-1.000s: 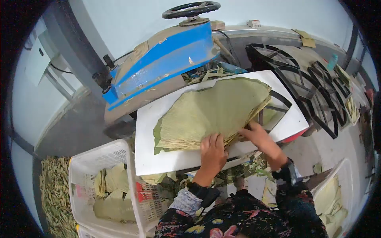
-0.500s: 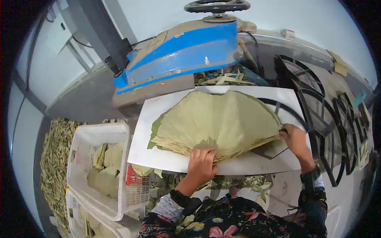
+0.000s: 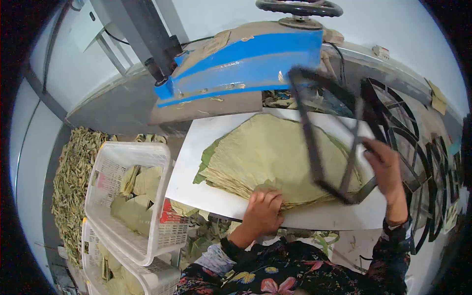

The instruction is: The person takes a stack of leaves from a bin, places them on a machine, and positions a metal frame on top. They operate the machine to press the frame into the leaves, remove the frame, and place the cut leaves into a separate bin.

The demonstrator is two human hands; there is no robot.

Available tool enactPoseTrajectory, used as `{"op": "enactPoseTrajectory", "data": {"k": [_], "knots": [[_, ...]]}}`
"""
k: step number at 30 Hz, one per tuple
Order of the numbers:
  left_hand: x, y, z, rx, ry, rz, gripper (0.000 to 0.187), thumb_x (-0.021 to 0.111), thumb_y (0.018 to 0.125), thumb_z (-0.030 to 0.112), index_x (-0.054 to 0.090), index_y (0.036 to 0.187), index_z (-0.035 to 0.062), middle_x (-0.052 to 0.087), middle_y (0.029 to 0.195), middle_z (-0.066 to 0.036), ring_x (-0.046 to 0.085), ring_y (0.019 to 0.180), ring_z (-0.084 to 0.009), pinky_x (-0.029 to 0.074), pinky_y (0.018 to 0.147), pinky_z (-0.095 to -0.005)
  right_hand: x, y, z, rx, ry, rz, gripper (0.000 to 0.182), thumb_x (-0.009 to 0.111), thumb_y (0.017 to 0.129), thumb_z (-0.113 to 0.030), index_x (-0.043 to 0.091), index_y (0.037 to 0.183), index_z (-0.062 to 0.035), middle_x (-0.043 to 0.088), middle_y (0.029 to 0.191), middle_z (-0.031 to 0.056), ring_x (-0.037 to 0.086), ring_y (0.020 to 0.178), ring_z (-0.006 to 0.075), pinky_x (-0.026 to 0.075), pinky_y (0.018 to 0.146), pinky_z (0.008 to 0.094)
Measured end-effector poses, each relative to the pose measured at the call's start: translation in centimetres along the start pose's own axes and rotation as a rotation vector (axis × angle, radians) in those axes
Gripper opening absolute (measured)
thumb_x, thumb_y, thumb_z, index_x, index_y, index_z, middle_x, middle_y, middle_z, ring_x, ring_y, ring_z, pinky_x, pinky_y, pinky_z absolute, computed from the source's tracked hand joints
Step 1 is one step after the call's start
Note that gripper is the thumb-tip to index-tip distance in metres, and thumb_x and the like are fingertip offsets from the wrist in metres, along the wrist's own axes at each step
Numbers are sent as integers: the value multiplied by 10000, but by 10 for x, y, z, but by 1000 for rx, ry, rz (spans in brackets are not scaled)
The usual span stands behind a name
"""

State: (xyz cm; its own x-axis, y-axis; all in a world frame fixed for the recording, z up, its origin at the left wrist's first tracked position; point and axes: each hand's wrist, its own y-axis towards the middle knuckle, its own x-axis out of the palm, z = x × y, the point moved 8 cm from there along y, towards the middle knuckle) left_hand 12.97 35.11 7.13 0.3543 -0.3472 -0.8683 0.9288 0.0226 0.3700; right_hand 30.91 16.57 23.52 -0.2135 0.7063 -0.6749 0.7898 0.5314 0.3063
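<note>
A thick stack of pale green, fan-shaped leaves [image 3: 250, 152] lies on a white board [image 3: 184, 182]. My left hand [image 3: 264, 211] is closed over the stack's narrow near edge, fingers on top; its thumb is hard to make out. A black metal cutting die [image 3: 308, 142], an angular open frame with an inner crossbar, is held tilted above the right part of the leaves. My right hand [image 3: 386, 167] grips its right side. The die is slightly blurred, and its bars hide parts of the stack.
Behind the board stands a blue press [image 3: 250, 59] with a black handwheel [image 3: 300, 7]. More black metal dies [image 3: 393, 108] lie at the right. White plastic baskets [image 3: 164, 196] with cut leaves stand at the left, beside a heap of leaf scraps [image 3: 73, 196].
My right hand has left the leaves' right edge and lifted the cutting die over the stack. My left hand stays on the near edge. The whole view has shifted slightly.
</note>
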Motion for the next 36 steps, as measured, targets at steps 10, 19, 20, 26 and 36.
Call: {"op": "enactPoseTrajectory", "data": {"k": [10, 19, 20, 26, 36], "knots": [[3, -11, -5, 5, -39, 14, 523, 675, 639, 258, 529, 1093, 45, 526, 1030, -129, 493, 971, -315, 380, 866, -459, 173, 42, -14, -236, -176, -509, 295, 569, 833, -279, 633, 1024, -64, 636, 901, 179, 598, 835, 376, 481, 733, 437], [-21, -19, 16, 158, 77, 209, 387, 563, 755, 138, 548, 1131, 46, 531, 1079, -92, 481, 1028, -246, 381, 913, -391, 173, 46, -10, -333, -251, -504, 280, 579, 826, -283, 645, 1043, -118, 635, 878, 179, 603, 784, 376, 487, 698, 457], [-18, -18, 18, 163, 62, 192, 387, 563, 755, 138, 548, 1131, 46, 531, 1079, -92, 481, 1028, -246, 381, 913, -391, 173, 46, -8, -306, -276, -517, 282, 581, 825, -282, 646, 1048, -121, 634, 892, 176, 604, 790, 373, 489, 704, 453], [-24, -21, 17, 176, 134, 314, 377, 557, 730, 171, 592, 1097, 90, 502, 1078, -60, 452, 1023, -220, 401, 860, -350, 179, 38, 5, -372, -285, -436, 274, 602, 808, -234, 636, 1038, -89, 637, 913, 136, 598, 833, 329, 480, 707, 403], [-32, -11, 6, 240, 8, 201, 362, 558, 743, 159, 589, 1095, 77, 536, 1033, -56, 512, 916, -215, 437, 799, -350, 182, 24, 2, -394, -392, -403, 356, 570, 835, -248, 558, 1168, -122, 567, 907, 127, 564, 835, 322, 462, 712, 421]]}}
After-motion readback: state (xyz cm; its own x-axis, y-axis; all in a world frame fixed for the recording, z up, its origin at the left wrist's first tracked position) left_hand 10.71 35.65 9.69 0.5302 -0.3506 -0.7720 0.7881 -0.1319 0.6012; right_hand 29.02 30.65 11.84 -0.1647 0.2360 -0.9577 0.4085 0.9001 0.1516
